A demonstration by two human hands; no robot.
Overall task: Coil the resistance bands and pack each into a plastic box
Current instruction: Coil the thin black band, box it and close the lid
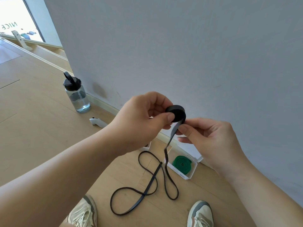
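Observation:
A black resistance band is partly rolled into a tight coil held up in front of the wall. My left hand pinches the coil between thumb and fingers. My right hand pinches the band just below the coil. The loose rest of the black band hangs down and lies in loops on the wooden floor. A green band sits coiled inside an open white plastic box by the wall. The corner of another white box shows under my left wrist.
A clear water bottle with a black lid stands on the floor by the wall corner. A white controller lies near the skirting board. My two shoes are at the bottom edge. The wall is close ahead.

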